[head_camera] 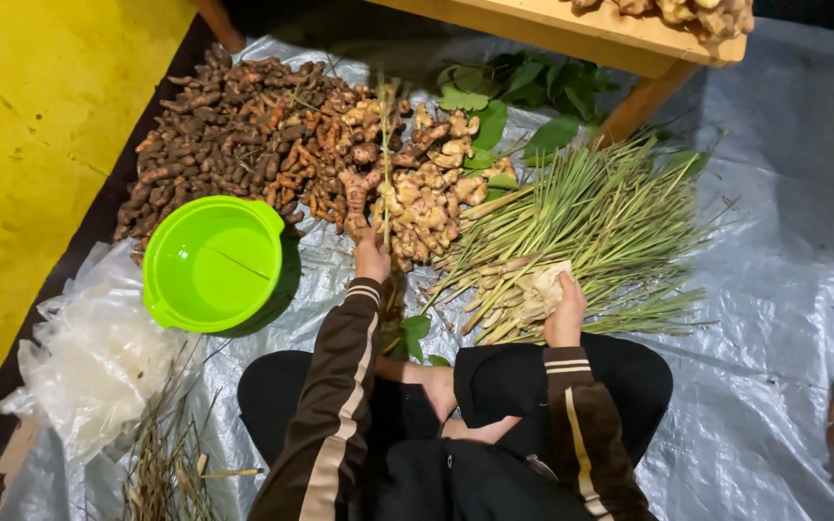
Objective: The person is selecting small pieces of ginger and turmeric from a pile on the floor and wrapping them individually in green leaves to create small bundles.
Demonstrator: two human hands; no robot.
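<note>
One green bowl (212, 262), two root heaps. Left hand (372, 259) pinches a stalk (385, 154); right hand (566, 311) grips lemongrass (571, 232).

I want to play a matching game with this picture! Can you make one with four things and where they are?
Things:
1. green bowl
2. lemongrass stalks
3. left hand
4. clear plastic bags

Places:
A. under the right hand
B. far left, below the bowl
C. at the ginger pile
D. beside the dark root pile

Pairs: 1-D, 2-A, 3-C, 4-B
</note>
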